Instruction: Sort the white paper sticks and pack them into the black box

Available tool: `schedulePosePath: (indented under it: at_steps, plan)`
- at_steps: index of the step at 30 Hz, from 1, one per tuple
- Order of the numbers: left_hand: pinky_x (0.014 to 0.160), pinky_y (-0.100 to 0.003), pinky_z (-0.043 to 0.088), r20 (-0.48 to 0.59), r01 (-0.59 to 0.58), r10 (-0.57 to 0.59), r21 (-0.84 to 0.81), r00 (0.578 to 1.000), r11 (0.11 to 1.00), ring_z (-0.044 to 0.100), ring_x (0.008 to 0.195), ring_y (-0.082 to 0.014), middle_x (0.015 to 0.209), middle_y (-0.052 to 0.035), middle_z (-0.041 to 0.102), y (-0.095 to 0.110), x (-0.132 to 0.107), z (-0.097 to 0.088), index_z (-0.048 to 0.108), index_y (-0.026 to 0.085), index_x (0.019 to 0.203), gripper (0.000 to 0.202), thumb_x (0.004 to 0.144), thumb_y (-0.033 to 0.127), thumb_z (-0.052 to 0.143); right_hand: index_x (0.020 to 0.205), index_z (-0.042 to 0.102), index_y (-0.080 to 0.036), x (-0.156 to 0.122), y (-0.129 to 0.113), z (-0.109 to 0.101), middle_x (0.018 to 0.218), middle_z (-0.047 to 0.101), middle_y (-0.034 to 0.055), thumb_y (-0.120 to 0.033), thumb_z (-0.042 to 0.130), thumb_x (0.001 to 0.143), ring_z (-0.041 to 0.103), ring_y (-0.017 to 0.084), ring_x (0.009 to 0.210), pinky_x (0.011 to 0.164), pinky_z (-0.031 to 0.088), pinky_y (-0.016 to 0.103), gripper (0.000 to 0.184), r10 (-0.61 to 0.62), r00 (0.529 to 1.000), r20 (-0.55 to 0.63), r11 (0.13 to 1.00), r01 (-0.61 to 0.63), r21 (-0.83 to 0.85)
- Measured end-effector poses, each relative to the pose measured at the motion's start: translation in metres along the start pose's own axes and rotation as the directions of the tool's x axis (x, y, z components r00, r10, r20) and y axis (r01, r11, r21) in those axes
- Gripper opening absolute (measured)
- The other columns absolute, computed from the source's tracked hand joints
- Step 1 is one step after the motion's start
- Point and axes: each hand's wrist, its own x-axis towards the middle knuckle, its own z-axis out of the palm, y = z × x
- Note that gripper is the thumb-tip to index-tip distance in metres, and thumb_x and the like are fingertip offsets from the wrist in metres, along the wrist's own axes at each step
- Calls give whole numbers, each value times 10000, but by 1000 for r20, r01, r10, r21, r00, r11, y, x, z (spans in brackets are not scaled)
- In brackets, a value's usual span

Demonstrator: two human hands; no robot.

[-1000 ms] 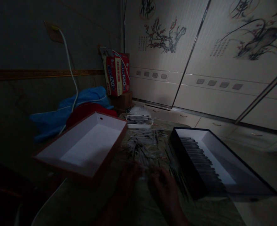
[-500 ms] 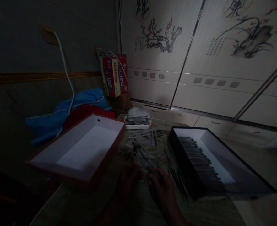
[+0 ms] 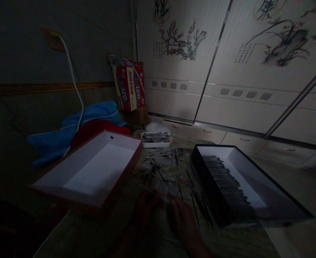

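The scene is very dark. My left hand (image 3: 144, 207) and my right hand (image 3: 183, 223) rest close together on the table at the near edge of a heap of thin stick-like pieces (image 3: 163, 168). Both hands have their fingers curled, and a thin pale stick (image 3: 155, 192) runs between their fingertips. To the right stands a black box (image 3: 278, 195) with a row of dark sticks (image 3: 226, 182) laid along its left side. On the left lies an empty red box with a white inside (image 3: 93, 172).
A small white tray (image 3: 156, 142) of more sticks sits at the table's far edge. Blue cloth (image 3: 66, 129), a white cable (image 3: 74, 86) and a red carton (image 3: 128, 86) are at the back left. Painted sliding doors (image 3: 228, 53) fill the back wall.
The view has shifted slightly left and down. My hands stay together at the heap's near edge, drawn slightly toward me, still working the thin stick.
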Motion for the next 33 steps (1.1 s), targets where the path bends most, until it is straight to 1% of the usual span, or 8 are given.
schedulePosePath:
  at_steps: [2, 5, 8, 12, 18, 23, 28, 33]
  plan:
    - [653, -280, 468, 2, -2, 2, -7, 1000, 1000, 598, 608, -180, 604, -23, 669, 1, 0, 1, 662, 160, 667, 147, 631, 297, 703, 840, 610, -215, -2, 1, 2, 767, 640, 47, -384, 331, 910, 598, 167, 702, 647, 457, 245, 334, 19, 1000, -14, 1000, -18, 24]
    - [627, -280, 467, -54, 31, -33, -43, 998, 999, 589, 590, -180, 590, -23, 661, 2, 2, 2, 655, 159, 641, 168, 593, 303, 728, 848, 599, -223, -2, -2, 3, 741, 633, 36, -409, 354, 900, 592, 170, 676, 607, 460, 245, 312, 49, 997, -53, 999, -48, 20]
    - [611, -272, 467, -120, 43, -52, -76, 991, 996, 592, 608, -181, 624, -27, 669, 3, 4, 1, 660, 161, 645, 195, 546, 298, 758, 869, 557, -223, 0, -8, 0, 730, 616, 17, -385, 404, 884, 580, 158, 648, 578, 444, 230, 223, 47, 999, -16, 999, -47, -13]
    - [620, -275, 470, -79, 27, -30, -40, 996, 999, 595, 615, -180, 630, -23, 668, 1, 4, 0, 657, 160, 668, 193, 590, 321, 732, 797, 542, -214, 3, -8, 0, 654, 578, 1, -350, 377, 895, 541, 136, 560, 523, 401, 212, 235, 0, 999, 37, 998, 2, -64]
    - [624, -276, 472, 21, 54, -53, -28, 998, 998, 591, 590, -170, 602, -25, 661, -6, 4, -2, 645, 146, 682, 216, 618, 340, 718, 716, 554, -214, 2, -4, -1, 591, 560, -6, -351, 321, 917, 529, 125, 513, 467, 374, 195, 337, 53, 998, 35, 998, -55, 42]
    - [638, -275, 470, 18, 10, -10, -23, 1000, 1000, 592, 607, -171, 629, -28, 663, -7, 6, -2, 642, 150, 679, 215, 638, 352, 702, 806, 527, -220, 2, -9, -4, 658, 578, -15, -361, 391, 889, 550, 126, 571, 534, 396, 193, 213, 48, 997, 66, 999, -49, 18]
    - [624, -287, 479, 30, 42, -42, -1, 999, 999, 601, 592, -178, 610, -23, 664, -4, 4, 0, 638, 151, 673, 233, 601, 356, 723, 675, 490, -226, 1, -7, -1, 556, 511, -21, -375, 277, 924, 493, 123, 484, 464, 358, 198, 360, 88, 995, 48, 995, -90, 46]
    - [643, -303, 488, -77, 51, -48, 33, 996, 998, 616, 616, -189, 631, -23, 678, -1, 4, 1, 644, 146, 699, 275, 575, 378, 723, 817, 512, -217, -1, -5, -2, 658, 555, -12, -402, 364, 899, 535, 131, 580, 530, 389, 197, 251, 109, 992, 56, 994, -109, 2]
